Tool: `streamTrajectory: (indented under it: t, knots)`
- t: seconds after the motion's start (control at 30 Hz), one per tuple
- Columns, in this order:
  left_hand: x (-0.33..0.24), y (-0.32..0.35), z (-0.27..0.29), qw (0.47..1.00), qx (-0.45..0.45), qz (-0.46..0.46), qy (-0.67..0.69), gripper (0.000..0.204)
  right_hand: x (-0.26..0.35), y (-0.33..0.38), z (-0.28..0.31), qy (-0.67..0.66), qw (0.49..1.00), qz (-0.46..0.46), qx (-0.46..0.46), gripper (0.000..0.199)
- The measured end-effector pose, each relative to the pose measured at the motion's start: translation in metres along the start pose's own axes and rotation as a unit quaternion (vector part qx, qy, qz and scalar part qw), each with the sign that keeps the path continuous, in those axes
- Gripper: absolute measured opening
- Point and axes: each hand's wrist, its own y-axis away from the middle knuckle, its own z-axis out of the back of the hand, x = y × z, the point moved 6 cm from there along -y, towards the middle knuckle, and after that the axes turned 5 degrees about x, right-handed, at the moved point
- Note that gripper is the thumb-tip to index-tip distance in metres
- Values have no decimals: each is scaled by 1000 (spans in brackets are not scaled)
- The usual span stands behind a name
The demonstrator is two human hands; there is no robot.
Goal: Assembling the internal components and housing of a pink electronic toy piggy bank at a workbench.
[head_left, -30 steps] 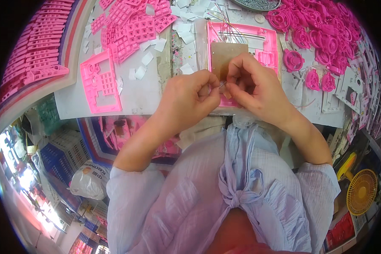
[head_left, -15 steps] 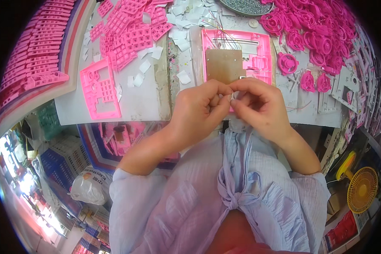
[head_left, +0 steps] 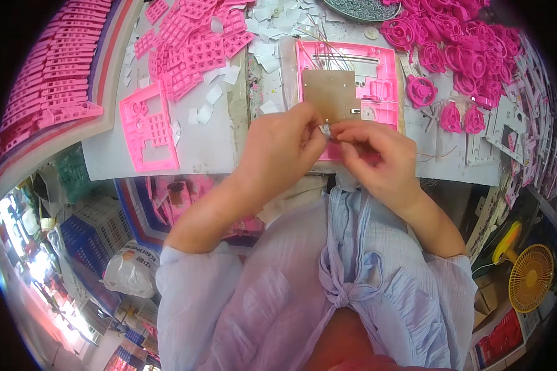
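Observation:
Over the near edge of a pink plastic housing [head_left: 387,80], both hands come together with bent fingers. My left hand [head_left: 283,141] is closed in a pinch near a tiny whitish piece [head_left: 326,129] at its fingertips, too small to name. Thumb and fingers of my right hand [head_left: 384,154] are curled in close beside it; what they grip, if anything, is hidden. A brown circuit board [head_left: 329,93] lies in the housing just beyond the hands, and several thin wires [head_left: 323,46] rise at its far side.
A pink frame [head_left: 148,127] and heaped pink button grids [head_left: 189,49] lie left, among white paper scraps [head_left: 213,94]. Magenta round parts [head_left: 458,55] pile up right, near white plastic frames [head_left: 506,123]. A tray of small metal parts [head_left: 362,8] stands at the back. A yellow fan [head_left: 530,278] stands lower right.
My hands have shifted slightly left, and their fingertips have parted a little. The right hand's fingers have turned more sideways. Housing and board stay nearly in place.

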Motion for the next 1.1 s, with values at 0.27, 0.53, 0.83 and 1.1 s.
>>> streamTrajectory:
  t: [0.27, 0.53, 0.83, 1.1]
  knots:
    - [16, -15, 0, 930, 157, 143, 300, 17, 17, 2, -8, 229, 950, 209, 42, 22]
    - [-2, -8, 10, 990, -7, -142, -22, 21, 20, -10, -12, 370, 900, 219, 72, 17]
    - [0, 1, 4, 969, -96, -224, -45, 25, 23, -18, -23, 405, 871, 257, 108, 15]
    - [3, 1, 1, 967, -105, -228, -47, 25, 28, -17, -32, 419, 866, 229, 151, 14]
